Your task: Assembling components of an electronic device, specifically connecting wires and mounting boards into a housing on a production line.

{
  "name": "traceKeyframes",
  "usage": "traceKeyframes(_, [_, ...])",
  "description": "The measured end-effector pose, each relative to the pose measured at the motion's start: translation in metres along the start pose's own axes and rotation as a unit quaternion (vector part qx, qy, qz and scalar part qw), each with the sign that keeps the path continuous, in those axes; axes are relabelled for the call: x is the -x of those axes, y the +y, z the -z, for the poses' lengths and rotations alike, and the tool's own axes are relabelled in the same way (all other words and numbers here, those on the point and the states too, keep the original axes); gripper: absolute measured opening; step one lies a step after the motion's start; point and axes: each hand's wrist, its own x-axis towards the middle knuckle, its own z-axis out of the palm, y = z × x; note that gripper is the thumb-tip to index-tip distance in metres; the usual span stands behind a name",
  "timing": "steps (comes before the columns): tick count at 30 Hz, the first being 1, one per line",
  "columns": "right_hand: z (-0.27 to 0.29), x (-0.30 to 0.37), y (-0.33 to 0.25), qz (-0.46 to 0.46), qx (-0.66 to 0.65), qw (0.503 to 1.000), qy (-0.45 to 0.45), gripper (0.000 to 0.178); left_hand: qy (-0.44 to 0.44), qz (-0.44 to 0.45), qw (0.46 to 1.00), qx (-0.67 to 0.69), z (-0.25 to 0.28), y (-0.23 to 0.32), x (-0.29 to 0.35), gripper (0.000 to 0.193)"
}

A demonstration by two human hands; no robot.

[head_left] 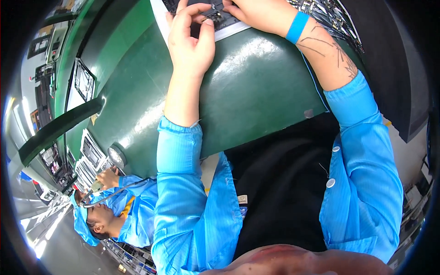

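At the top edge of the view, a white-rimmed panel or tray (pixel 234 31) with a dark inside lies on the green table. Over its near edge is my left hand (pixel 190 43), with thumb and forefinger curled in around a small dark part (pixel 214 15). My right hand (pixel 261 14) reaches in from the right, its fingers bent together close to the same part. What these fingertips pinch is too small to make out. A blue band (pixel 298 27) circles my right wrist.
Many thin dark strips or cables (pixel 337 20) are heaped beyond my right wrist. The green tabletop (pixel 256 82) has a thin blue cord (pixel 316 87) at its right. Left, a co-worker in blue (pixel 137 206) sits by stacked frames (pixel 89 169), a round dish (pixel 117 156) and a dark curved bar (pixel 64 128).
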Motion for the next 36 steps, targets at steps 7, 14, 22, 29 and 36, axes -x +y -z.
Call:
traceKeyframes(7, [0.0,0.002,0.002,-0.012,-0.048,0.999,0.012,0.008,-0.028,0.164,0.985,-0.038,0.0,-0.022,0.006,0.021])
traceKeyframes(14, [0.007,-0.001,-0.002,-0.075,-0.145,0.986,0.011,0.009,-0.039,0.193,0.98,-0.023,0.0,-0.018,0.006,0.018])
traceKeyframes(22, [0.012,0.001,0.003,-0.081,-0.083,0.993,0.021,0.013,-0.038,0.181,0.982,-0.029,0.001,-0.02,0.005,0.019])
traceKeyframes(29, [0.016,-0.003,-0.008,-0.149,-0.053,0.987,-0.019,0.011,-0.03,0.209,0.977,-0.019,0.001,-0.023,0.006,0.018])
traceKeyframes(36, [0.003,0.002,-0.002,-0.012,0.027,1.0,0.005,0.01,-0.04,0.184,0.981,-0.05,0.003,-0.024,0.008,0.018])
